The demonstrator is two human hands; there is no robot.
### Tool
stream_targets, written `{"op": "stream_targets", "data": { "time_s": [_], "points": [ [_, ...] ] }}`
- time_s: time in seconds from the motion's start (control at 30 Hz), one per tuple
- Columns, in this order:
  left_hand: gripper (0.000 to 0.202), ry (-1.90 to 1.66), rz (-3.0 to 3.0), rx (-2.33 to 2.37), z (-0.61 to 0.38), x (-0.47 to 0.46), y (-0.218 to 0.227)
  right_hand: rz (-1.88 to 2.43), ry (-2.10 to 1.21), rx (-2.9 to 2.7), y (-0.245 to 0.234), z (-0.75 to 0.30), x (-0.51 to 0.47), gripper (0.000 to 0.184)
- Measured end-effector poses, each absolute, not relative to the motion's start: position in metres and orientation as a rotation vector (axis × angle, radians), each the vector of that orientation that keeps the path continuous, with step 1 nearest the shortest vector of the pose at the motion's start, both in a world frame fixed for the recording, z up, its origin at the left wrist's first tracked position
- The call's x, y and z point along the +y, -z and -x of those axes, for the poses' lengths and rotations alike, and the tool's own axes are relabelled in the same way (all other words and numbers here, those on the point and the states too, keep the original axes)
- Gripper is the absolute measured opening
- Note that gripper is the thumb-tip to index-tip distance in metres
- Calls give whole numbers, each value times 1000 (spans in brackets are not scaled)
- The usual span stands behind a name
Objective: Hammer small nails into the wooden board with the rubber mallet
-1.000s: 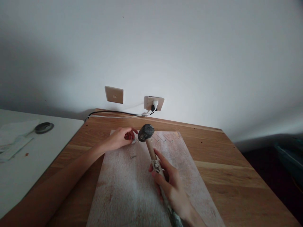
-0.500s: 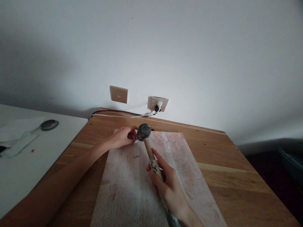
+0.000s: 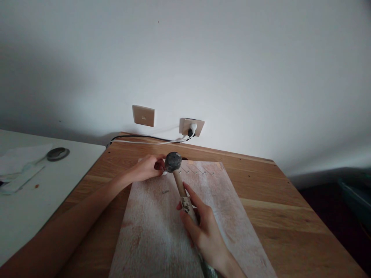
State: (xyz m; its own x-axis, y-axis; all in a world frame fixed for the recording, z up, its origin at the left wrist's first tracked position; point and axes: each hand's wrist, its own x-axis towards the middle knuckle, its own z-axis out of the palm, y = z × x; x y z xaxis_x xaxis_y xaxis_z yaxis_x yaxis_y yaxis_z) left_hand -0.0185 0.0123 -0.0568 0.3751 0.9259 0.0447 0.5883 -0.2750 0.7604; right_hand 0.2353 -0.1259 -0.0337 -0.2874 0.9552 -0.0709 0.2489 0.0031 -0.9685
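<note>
My right hand point(image 3: 204, 227) is wrapped round the worn wooden handle of a black-headed mallet point(image 3: 173, 162). The mallet head is raised over the far part of a whitish wooden board point(image 3: 150, 227), right beside the fingertips of my left hand point(image 3: 152, 168). Those fingers are pinched together at the board's far left; what they hold is hidden behind the mallet head and fingers. Several thin nails point(image 3: 204, 173) stand in a row along the board's far edge, right of the mallet head. A short nail or screw point(image 3: 165, 191) lies loose on the board.
The board lies on a brown wooden table point(image 3: 278, 220) against a white wall. Cables point(image 3: 145, 136) run along the back edge to a socket point(image 3: 194, 126) with plugs. At left, a white desk point(image 3: 75, 162) carries papers and a dark round object point(image 3: 58, 154).
The view has shifted slightly, moving everything a little to the left. Both hands and the mallet keep nearly the same positions over the board.
</note>
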Motion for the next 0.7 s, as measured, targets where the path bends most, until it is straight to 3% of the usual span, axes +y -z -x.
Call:
{"op": "stream_targets", "data": {
  "time_s": [0.2, 0.57, 0.7],
  "points": [
    [39, -658, -1984, 1283, 18, 13, 55, 1282, -1385, -1581, 36, -237, -126, 66],
    [33, -664, -1983, 1313, 19, 12, 57, 1269, -1340, -1636, 37, -235, -127, 66],
    [42, -637, -2006, 1288, 19, 11, 49, 1276, -1441, -1549, 33, -234, -129, 67]
  ]
}}
